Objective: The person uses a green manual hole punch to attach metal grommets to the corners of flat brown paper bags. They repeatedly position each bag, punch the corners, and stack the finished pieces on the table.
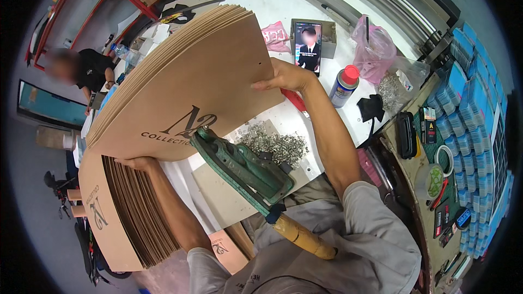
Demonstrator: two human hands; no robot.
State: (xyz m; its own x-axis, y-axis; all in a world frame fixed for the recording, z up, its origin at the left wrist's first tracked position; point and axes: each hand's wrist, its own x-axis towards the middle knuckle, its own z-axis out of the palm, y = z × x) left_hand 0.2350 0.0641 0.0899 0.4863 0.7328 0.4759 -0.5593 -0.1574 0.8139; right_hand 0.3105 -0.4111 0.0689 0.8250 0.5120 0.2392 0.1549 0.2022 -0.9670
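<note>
Right hand (pixel 289 76) was pinched on a brown, dark-lettered stack (pixel 190 79) beyond the green press (pixel 245 171); left hand (pixel 136 163) was unclear in grip.

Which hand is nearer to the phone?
The right hand, holding the brown stack by its right edge near the phone; the left hand is farther, at the stack's lower edge.

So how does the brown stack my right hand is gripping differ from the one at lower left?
The upper stack turns its broad printed face to the camera; the lower stack shows mostly its edges. The upper stack's visible edges look pale tan, the lower stack's darker. Your right hand grips the upper stack, not the lower stack. Both are brown, layered and dark-printed.
</note>
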